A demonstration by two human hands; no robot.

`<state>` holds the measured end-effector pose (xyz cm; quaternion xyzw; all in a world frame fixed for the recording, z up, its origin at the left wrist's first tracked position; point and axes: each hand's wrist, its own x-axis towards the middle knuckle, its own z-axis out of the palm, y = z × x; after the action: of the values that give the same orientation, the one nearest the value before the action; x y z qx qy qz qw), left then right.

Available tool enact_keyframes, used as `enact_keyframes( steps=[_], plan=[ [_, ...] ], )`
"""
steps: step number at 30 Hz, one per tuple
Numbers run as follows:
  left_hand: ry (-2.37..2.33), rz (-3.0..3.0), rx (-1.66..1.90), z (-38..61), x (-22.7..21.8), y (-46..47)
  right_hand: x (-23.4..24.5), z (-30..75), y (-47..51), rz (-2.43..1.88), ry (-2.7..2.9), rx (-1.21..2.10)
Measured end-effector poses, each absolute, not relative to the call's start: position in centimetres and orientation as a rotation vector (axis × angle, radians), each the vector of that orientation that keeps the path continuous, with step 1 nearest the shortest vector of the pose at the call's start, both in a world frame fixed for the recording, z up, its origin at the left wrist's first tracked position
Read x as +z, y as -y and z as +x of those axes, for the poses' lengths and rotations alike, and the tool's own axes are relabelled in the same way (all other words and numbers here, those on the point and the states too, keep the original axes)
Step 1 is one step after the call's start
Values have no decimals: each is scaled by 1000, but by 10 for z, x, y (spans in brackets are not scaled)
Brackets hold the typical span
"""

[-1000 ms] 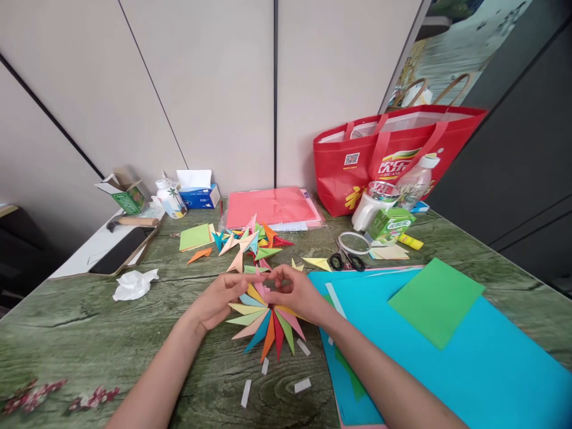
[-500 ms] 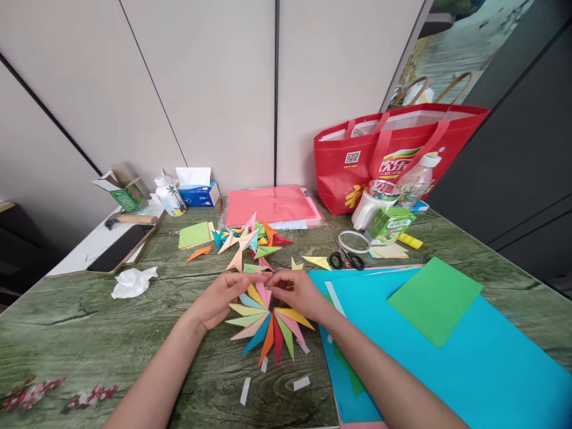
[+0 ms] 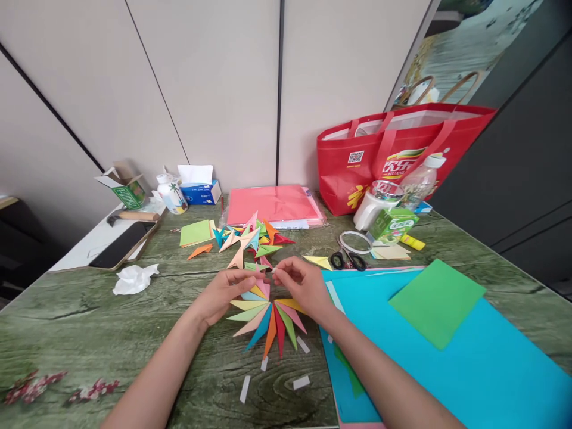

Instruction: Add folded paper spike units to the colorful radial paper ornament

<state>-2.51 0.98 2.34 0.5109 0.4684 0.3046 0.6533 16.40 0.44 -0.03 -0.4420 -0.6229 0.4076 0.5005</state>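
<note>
A fan-shaped wheel of folded paper points (image 3: 270, 338) in many colours spreads out below my hands, with a gap at its upper right. My left hand (image 3: 223, 296) grips the wheel's upper left part, thumb and fingers closed near a pink point (image 3: 263, 288). Just right of that, my right hand (image 3: 308, 289) pinches a tiny pale bit between thumb and forefinger, too small to name. Its wrist side covers part of a yellow point. Several small white paper strips (image 3: 245, 388) lie on the table below the wheel.
Loose folded points (image 3: 248, 240) are heaped beyond my hands. Scissors (image 3: 347, 260) and a tape roll (image 3: 356, 241) lie to the right, near blue sheets (image 3: 447, 363) with a green square (image 3: 440, 304). Crumpled tissue (image 3: 135, 279) is at left; a red bag (image 3: 342, 179) stands behind.
My right hand has lifted a little up and away from the wheel's pink point, still pinching. My left hand keeps its grip. The view has shifted slightly.
</note>
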Motion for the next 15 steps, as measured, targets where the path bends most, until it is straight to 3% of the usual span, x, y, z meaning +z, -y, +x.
enact_keyframes(
  steps=[4,15],
  plan=[
    [-1140,1201,698,-24,23,-10,1,161,1,-1098,1633,843],
    [-1119,1289,658,-22,25,-7,-5,163,-3,-1074,1654,848]
  ],
)
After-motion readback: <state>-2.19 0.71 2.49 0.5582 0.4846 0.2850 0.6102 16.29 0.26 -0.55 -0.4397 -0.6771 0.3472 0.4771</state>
